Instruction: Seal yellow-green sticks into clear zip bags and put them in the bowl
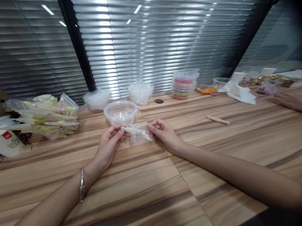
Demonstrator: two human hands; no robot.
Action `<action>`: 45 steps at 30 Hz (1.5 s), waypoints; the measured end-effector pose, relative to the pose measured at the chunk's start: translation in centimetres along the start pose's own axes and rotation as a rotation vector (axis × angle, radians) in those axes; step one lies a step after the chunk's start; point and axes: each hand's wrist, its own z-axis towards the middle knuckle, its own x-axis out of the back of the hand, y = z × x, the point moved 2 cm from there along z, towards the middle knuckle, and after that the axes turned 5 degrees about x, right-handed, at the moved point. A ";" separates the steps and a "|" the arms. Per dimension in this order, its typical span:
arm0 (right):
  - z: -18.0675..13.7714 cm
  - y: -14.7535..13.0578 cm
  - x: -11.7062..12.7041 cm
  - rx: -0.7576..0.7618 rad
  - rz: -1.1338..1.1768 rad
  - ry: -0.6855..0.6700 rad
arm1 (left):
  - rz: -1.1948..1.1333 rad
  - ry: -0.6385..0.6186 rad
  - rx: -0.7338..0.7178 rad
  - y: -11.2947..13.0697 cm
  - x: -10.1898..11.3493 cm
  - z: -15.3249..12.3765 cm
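Note:
Between my two hands is a small clear plastic bag (143,134) with something whitish in it. My left hand (109,144) pinches the bag's left end, where a pale, stick-like piece shows; whether that piece is inside the bag or partly out, I cannot make out. Thumb and fingers of my right hand (167,136) are closed on the bag's right side. Just behind the bag stands a clear round plastic bowl (121,114). Off to the right, a short pale stick (218,120) lies on the wooden table (140,191).
Yellow-and-pink filled bags (48,117) are heaped at the left, beside a tilted paper cup (3,142). Clear containers (97,100), a clear bowl (141,93) and a stack of tubs (185,84) line the back. Another person's hand (295,101) rests at the right, near tissues (239,91).

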 end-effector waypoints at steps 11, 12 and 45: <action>-0.1 -0.2 0.1 0.012 -0.023 0.022 | -0.160 0.011 0.051 0.3 0.0 -0.1; -0.1 -0.2 0.1 0.012 -0.021 0.022 | -0.164 0.010 0.056 0.2 0.1 0.0; -0.4 -0.5 -0.7 0.012 0.006 -0.106 | 0.266 -0.049 0.026 -0.4 -0.3 -0.5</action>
